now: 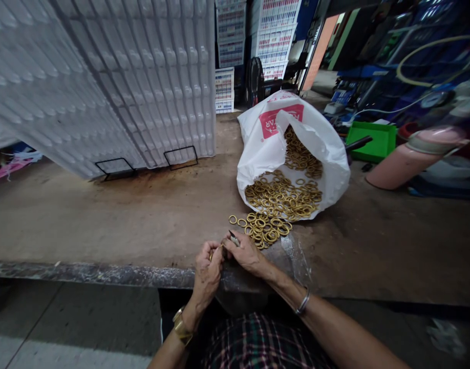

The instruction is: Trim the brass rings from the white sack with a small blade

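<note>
Your left hand (208, 266) is clamped on a gold ring (211, 254) above the counter (143, 220); your right hand (246, 252) grips a small dark-tipped tool (234, 239), near loose rings (262, 229) outside the white sack (254, 141).

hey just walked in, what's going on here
A person sits or stands at a worktop, both hands together near its front edge. The left hand pinches what looks like a gold ring, while the right hand holds a small pointed tool close against it. Just beyond the hands is a loose pile of gold rings, at the mouth of a white bag lying on its side with many more inside. Exactly what the fingers are doing is too small to tell.
</note>
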Demonstrator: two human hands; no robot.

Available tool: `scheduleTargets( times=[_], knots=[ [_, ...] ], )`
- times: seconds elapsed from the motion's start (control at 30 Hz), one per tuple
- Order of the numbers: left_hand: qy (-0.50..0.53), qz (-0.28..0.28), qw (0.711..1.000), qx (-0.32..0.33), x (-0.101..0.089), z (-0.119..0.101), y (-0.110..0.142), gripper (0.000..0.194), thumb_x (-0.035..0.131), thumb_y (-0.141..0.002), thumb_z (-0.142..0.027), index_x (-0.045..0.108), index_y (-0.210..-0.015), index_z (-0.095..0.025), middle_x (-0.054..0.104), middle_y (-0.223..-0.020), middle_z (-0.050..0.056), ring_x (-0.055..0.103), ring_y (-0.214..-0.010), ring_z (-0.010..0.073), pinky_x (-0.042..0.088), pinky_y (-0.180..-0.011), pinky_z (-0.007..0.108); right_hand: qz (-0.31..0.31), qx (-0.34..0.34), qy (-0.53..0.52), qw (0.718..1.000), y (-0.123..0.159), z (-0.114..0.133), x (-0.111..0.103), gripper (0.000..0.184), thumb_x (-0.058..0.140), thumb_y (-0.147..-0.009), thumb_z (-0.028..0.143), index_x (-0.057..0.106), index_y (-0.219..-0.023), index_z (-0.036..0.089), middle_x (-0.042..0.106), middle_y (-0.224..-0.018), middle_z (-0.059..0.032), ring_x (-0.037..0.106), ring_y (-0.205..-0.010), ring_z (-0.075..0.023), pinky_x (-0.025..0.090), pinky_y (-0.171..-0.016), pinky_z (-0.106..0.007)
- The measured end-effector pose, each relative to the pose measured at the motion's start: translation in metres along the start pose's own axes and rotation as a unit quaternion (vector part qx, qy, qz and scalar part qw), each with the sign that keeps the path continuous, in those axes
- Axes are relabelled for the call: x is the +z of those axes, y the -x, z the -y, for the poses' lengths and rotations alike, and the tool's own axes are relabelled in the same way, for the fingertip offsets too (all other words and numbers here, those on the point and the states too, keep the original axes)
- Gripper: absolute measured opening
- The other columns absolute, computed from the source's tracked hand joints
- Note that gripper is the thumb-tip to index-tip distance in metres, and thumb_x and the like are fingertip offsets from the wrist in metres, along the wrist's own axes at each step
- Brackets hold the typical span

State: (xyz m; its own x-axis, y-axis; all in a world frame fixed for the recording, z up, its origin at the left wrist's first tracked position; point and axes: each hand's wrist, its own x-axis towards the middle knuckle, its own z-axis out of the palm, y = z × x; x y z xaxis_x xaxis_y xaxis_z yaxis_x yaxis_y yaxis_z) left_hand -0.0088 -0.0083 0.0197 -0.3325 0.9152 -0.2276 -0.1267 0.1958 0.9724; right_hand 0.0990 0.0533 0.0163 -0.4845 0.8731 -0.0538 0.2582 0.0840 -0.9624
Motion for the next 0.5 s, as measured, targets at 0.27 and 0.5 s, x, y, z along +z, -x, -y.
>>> scheduleTargets(
  times=[0.27,0.5],
  knots=[
    [-0.030,-0.022,0.999,-0.007,-0.0027,0.0025,0.0014,0.031,0.057,-0.069,-0.048,0.049,-0.072,-0.018,0.043,-0.050,-0.007,0.035,-0.039,0.0055,0.027,-0.038,0.017,-0.018,-0.005,0.051,0.999,-0.0043,-0.0065,0.0060,0.021,0.046,-0.077,0.032,0.050,-0.063,0.017,0.045,-0.057,0.0043,0.041,-0.056,-0.0094,0.031,-0.053,-0.021],
    [-0.057,0.006,0.998,-0.012,-0.0032,0.0006,0.0010,0.036,0.052,-0.071,-0.053,0.051,-0.076,-0.017,0.044,-0.051,-0.007,0.034,-0.039,0.0053,0.027,-0.038,0.018,-0.009,0.008,0.010,1.000,-0.0019,-0.0073,0.0038,0.024,0.044,-0.078,0.032,0.047,-0.060,0.017,0.041,-0.056,0.0044,0.037,-0.055,-0.0091,0.029,-0.052,-0.021]
  ],
)
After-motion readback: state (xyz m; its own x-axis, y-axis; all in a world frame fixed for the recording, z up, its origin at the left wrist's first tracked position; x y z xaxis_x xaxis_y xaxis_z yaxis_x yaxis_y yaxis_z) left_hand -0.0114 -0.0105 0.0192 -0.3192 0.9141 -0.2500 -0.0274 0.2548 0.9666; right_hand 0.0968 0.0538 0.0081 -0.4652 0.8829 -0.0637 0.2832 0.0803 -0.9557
